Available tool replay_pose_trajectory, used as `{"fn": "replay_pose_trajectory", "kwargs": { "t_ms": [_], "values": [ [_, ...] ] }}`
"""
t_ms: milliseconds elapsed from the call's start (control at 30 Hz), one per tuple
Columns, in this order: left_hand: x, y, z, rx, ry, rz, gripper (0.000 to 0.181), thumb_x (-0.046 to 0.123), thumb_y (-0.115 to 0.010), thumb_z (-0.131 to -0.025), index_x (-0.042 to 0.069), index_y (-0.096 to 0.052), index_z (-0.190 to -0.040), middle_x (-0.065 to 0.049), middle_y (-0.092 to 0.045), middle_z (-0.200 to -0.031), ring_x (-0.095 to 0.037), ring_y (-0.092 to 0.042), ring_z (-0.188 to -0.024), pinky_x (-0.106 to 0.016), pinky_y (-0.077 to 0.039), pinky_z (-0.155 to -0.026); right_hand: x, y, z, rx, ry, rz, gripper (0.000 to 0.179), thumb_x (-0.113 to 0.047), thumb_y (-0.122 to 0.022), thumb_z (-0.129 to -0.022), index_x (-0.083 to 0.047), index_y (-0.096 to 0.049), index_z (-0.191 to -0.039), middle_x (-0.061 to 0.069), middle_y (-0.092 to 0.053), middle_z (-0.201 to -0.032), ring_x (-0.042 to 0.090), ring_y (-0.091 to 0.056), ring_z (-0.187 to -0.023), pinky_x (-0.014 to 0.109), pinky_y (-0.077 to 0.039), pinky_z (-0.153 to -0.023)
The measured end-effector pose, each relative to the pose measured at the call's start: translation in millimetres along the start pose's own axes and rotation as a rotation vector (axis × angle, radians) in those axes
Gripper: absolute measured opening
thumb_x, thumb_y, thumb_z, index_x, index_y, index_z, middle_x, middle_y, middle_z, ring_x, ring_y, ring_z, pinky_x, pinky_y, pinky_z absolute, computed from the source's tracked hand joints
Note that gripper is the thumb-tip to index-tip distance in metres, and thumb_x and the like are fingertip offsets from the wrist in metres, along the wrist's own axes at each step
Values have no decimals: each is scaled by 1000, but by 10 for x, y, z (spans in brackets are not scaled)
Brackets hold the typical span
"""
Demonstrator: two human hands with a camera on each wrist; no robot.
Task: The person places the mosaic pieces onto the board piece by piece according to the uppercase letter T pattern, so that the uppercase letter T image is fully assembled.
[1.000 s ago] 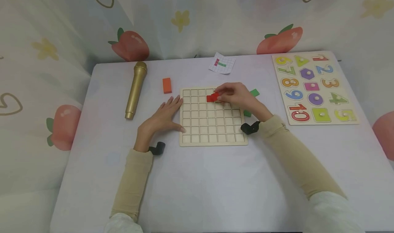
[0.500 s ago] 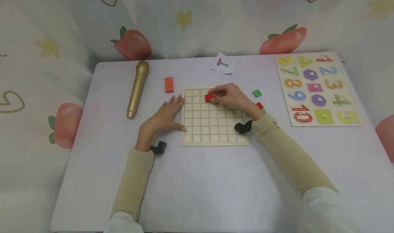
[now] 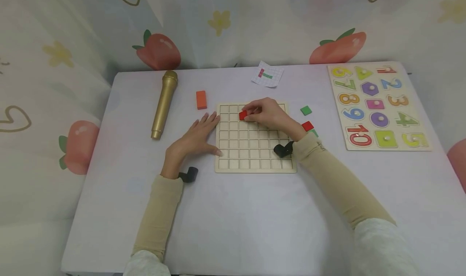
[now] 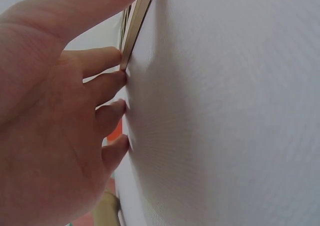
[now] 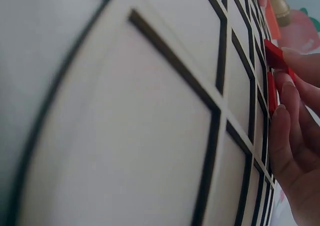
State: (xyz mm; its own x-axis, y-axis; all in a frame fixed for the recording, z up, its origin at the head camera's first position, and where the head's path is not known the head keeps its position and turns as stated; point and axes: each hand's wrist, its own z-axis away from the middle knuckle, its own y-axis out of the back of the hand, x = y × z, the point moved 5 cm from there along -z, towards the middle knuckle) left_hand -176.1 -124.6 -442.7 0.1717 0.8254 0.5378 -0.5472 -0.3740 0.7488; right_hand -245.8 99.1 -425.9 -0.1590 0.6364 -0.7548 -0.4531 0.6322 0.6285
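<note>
A square wooden grid board point(image 3: 256, 166) lies on the table in front of me. My right hand point(image 3: 267, 113) is over its upper part and pinches a small red square tile point(image 3: 243, 115) between thumb and fingers. In the right wrist view the pinched tile point(image 5: 276, 55) is tilted, and a second red piece point(image 5: 272, 92) shows by the fingertips at the board's surface. My left hand point(image 3: 194, 138) lies spread at the board's left side. Its thumb touches the board's edge point(image 4: 136, 28), and the other fingertips rest by the upper left edge.
Right of the board lie a green tile point(image 3: 306, 110), a red tile point(image 3: 307, 126) and a partly hidden green tile point(image 3: 313, 133). An orange block point(image 3: 201, 100) and a gold microphone point(image 3: 164, 105) are at left. A patterned paper card point(image 3: 267, 74) and a number puzzle point(image 3: 378, 106) lie farther back.
My right hand has moved a little left over the board with the red tile. The red tile on the table has come out from behind the wrist. The left hand stays at the board.
</note>
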Motion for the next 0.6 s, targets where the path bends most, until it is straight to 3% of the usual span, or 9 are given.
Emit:
{"fn": "replay_pose_trajectory", "kwargs": {
  "t_ms": [600],
  "values": [
    [0,-17,-22,3,11,-7,121,40,-89,-78,17,-11,-167,0,0,-175,-21,8,-162,-43,4,-132,-16,-7,18,-5,22,66,29,-13,-77,-92,-5,-75,-120,8,-72,-95,21,-60,-83,28,-47,-75]
  ]
}}
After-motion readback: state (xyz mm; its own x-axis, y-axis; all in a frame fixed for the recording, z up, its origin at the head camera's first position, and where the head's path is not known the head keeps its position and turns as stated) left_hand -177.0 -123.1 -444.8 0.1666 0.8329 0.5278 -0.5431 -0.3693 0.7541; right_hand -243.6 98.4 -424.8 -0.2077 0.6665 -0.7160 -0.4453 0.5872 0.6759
